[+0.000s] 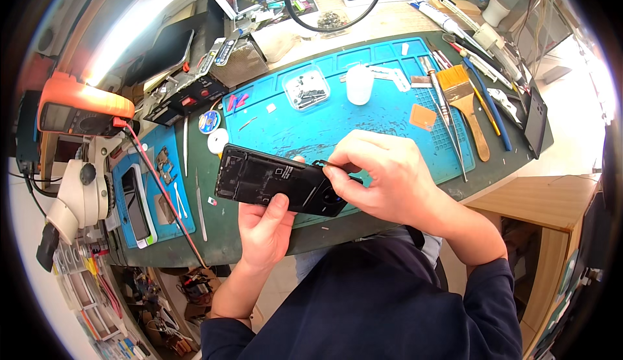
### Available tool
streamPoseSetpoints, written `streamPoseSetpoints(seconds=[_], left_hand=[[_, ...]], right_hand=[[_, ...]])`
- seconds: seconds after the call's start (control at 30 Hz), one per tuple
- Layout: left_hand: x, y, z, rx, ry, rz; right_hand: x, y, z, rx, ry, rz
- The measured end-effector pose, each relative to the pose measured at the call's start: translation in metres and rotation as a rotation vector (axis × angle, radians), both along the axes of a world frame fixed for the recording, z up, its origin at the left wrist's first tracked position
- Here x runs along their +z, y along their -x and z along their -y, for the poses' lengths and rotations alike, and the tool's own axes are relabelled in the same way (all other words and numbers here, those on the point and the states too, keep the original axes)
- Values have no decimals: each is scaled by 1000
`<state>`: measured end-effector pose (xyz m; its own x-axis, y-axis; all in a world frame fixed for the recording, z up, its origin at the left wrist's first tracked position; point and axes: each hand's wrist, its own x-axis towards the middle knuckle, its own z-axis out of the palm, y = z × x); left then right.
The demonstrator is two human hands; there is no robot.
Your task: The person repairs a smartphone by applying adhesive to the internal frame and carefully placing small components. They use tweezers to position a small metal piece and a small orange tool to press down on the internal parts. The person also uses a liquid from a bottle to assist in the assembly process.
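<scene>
My left hand (265, 230) grips an opened black smartphone (259, 176) from below, thumb across its lower edge, holding it tilted above the mat's front part. The phone's dark inner side faces up, with a round camera area at its right end, partly behind my right hand (376, 175). That hand is closed in a pinch on a small thin black piece (322, 163) at the phone's upper right edge; I cannot make out exactly what it is. The blue silicone mat (272, 126) lies behind, with a clear box of small parts (305, 87) and a white cup (359, 84).
Tweezers (457, 152), a wide brush (474, 120) and other tools lie at the right. An orange multimeter (84, 107), a white microscope arm (81, 194), a smaller mat with another phone (136, 201) and a red lead are at the left. A wooden cabinet (532, 204) stands at lower right.
</scene>
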<state>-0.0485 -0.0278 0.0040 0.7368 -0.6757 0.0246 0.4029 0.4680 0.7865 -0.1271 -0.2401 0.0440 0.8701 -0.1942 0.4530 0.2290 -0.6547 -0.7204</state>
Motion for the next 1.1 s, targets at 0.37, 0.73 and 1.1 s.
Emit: streamPoseSetpoints(seconds=[0.37, 0.73, 1.1], left_hand=[[2, 0, 1, 4, -11, -2], [-8, -1, -3, 12, -57, 219], [-8, -1, -1, 18, -62, 280]], right_hand=[[0, 1, 0, 3, 0, 10], [5, 2, 0, -9, 39, -3], [3, 5, -4, -19, 65, 23]])
